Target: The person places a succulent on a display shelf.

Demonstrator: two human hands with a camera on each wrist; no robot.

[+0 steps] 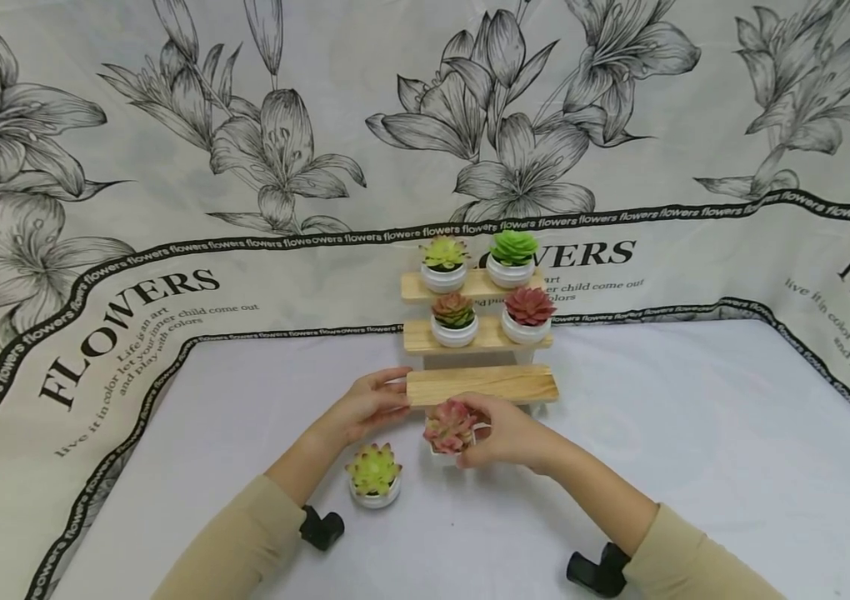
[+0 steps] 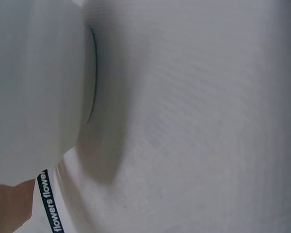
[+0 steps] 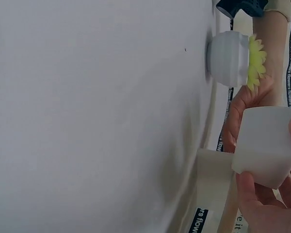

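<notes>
My right hand point(image 1: 511, 433) grips the white pot of a pink succulent point(image 1: 450, 428), held just in front of the lowest board of a tiered plant stand point(image 1: 481, 386). In the right wrist view, the angular white pot point(image 3: 266, 145) is tilted sideways, with fingertips on its sides. My left hand point(image 1: 367, 406) holds the left end of that lowest board. Nearest to the left wrist stands a yellow-green succulent point(image 1: 374, 472) in a round white pot on the table. A white pot point(image 2: 36, 92) fills the left wrist view's left side.
Two succulents, yellow-green point(image 1: 443, 258) and green point(image 1: 512, 254), stand on the top board. A reddish-green succulent point(image 1: 454, 317) and a red succulent point(image 1: 528, 312) stand on the middle board. Flower-printed cloth point(image 1: 305, 167) hangs behind the white table point(image 1: 680, 400).
</notes>
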